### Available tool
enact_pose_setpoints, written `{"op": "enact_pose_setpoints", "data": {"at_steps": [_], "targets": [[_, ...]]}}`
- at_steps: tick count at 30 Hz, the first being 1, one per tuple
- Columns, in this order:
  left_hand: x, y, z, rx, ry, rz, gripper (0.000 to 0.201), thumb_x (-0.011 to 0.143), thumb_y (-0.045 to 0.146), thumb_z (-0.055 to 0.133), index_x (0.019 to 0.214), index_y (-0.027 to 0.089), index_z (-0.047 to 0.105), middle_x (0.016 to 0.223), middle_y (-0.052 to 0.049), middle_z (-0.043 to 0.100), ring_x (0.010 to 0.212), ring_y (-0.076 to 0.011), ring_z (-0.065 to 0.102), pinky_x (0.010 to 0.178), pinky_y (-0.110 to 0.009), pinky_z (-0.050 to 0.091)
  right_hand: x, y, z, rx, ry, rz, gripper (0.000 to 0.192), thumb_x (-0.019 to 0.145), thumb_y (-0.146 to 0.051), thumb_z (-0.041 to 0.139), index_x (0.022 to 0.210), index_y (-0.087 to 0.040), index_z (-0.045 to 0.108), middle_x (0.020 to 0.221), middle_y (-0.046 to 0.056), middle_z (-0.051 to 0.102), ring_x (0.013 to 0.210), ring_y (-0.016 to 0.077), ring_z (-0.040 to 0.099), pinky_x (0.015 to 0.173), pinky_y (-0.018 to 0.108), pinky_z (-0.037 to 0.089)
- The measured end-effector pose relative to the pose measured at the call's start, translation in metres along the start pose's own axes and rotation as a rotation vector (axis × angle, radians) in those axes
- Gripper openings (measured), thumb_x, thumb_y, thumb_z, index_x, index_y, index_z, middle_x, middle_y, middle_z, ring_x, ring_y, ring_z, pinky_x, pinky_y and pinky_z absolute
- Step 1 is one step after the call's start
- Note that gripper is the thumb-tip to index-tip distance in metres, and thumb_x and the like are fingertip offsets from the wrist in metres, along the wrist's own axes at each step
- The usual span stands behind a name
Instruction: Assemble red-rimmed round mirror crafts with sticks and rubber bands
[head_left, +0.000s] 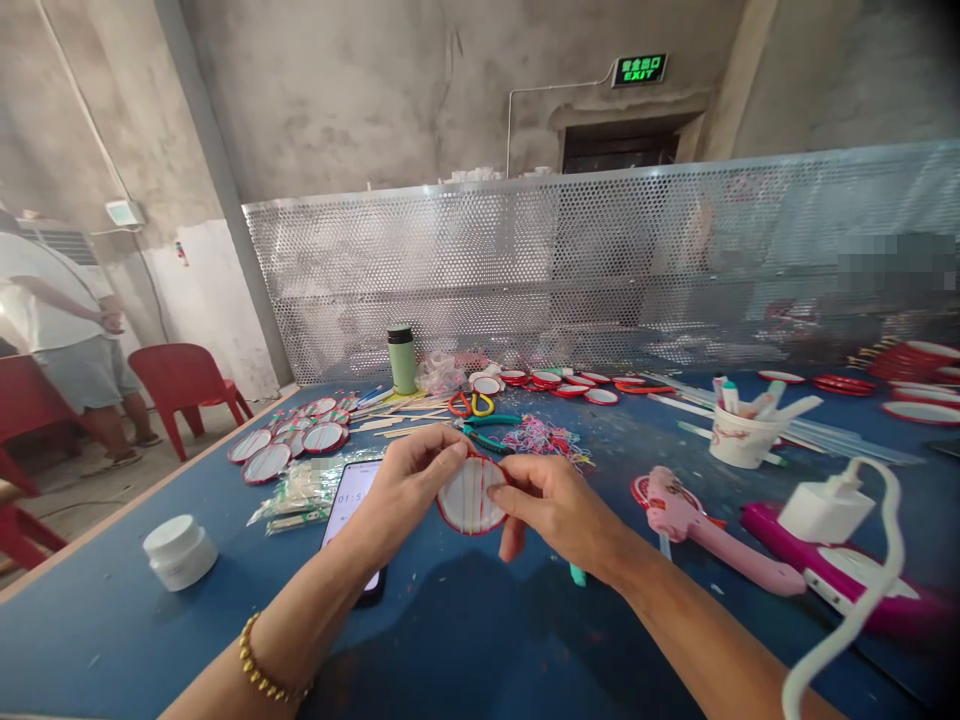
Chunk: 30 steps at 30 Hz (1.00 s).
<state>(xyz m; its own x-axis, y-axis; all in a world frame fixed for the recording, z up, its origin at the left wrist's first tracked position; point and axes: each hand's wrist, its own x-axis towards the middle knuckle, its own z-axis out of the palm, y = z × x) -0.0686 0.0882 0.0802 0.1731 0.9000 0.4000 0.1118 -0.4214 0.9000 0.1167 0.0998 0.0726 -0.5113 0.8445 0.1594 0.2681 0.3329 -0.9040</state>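
Between my two hands, above the blue table, is a round white disc (471,500) with a red rim and several thin coloured strings across its face. My left hand (424,465) pinches its upper left edge. On the right side, my right hand (551,505) grips the rim, its thumb lying on the white face. Just beyond my hands lie teal-handled pliers (491,438) and a tangle of coloured strings (547,440). A phone (351,500) showing a timer lies partly under my left forearm.
Finished-looking discs (324,437) lie in a heap at left, near a white jar (180,552). At right are a pink glue gun (720,545), a magenta power strip (892,600) with a white cable, and a paper cup (742,437). A green bottle (402,362) stands by the perforated metal screen (465,270).
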Motion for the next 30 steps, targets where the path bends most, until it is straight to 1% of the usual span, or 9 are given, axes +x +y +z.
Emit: {"op": "enact_pose_setpoints", "data": {"at_steps": [5,9,13,20,24,30], "targets": [[-0.0003,-0.0052,-0.0002,-0.048,0.002,0.002,0.029,0.090,0.042,0.060,0.080,0.015,0.057,0.069,0.002,0.050,0.061,-0.0084,0.039,0.057,-0.023,0.031,-0.0017,0.0001,-0.0001,0.052,-0.032,-0.009,0.017,0.087,-0.028,0.054,0.076,-0.017,0.058,0.054,-0.005,0.060,0.050,0.0140,0.069,0.050,0.021,0.040],[0.0001,-0.0072,-0.0015,-0.072,-0.013,-0.002,0.029,0.089,0.043,0.062,0.082,0.015,0.057,0.069,0.003,0.047,0.060,-0.0080,0.037,0.054,-0.022,0.028,-0.0015,0.0003,-0.0008,0.070,-0.041,-0.006,0.017,0.087,-0.030,0.055,0.075,-0.017,0.058,0.056,-0.005,0.060,0.050,0.0142,0.069,0.050,0.021,0.040],[-0.0008,-0.0064,-0.0025,-0.096,-0.010,-0.015,0.028,0.088,0.041,0.064,0.081,0.016,0.056,0.067,0.003,0.045,0.058,-0.0075,0.035,0.053,-0.022,0.027,-0.0012,0.0006,-0.0009,0.060,-0.041,0.001,0.017,0.087,-0.029,0.055,0.075,-0.017,0.058,0.053,-0.005,0.060,0.050,0.0145,0.069,0.050,0.021,0.039],[-0.0014,-0.0071,-0.0036,-0.101,-0.026,-0.021,0.029,0.090,0.043,0.062,0.080,0.016,0.056,0.069,0.003,0.047,0.060,-0.0077,0.038,0.055,-0.023,0.028,-0.0021,0.0000,0.0011,0.059,-0.035,0.001,0.017,0.087,-0.030,0.054,0.077,-0.017,0.059,0.051,-0.005,0.060,0.050,0.0153,0.070,0.050,0.022,0.039],[-0.0013,-0.0070,-0.0033,-0.104,-0.009,-0.040,0.031,0.089,0.044,0.063,0.079,0.015,0.056,0.068,0.003,0.046,0.059,-0.0077,0.036,0.054,-0.023,0.027,-0.0012,0.0015,0.0004,0.058,-0.034,-0.003,0.017,0.087,-0.029,0.054,0.076,-0.017,0.058,0.049,-0.005,0.058,0.049,0.0155,0.069,0.050,0.022,0.040],[-0.0020,-0.0056,-0.0023,-0.219,-0.059,-0.120,0.034,0.088,0.046,0.063,0.080,0.013,0.060,0.069,0.000,0.052,0.060,-0.0088,0.041,0.056,-0.024,0.029,-0.0010,0.0013,-0.0018,0.052,-0.027,-0.038,0.020,0.088,-0.032,0.055,0.075,-0.018,0.057,0.053,-0.005,0.059,0.050,0.0147,0.069,0.053,0.022,0.042]]}}
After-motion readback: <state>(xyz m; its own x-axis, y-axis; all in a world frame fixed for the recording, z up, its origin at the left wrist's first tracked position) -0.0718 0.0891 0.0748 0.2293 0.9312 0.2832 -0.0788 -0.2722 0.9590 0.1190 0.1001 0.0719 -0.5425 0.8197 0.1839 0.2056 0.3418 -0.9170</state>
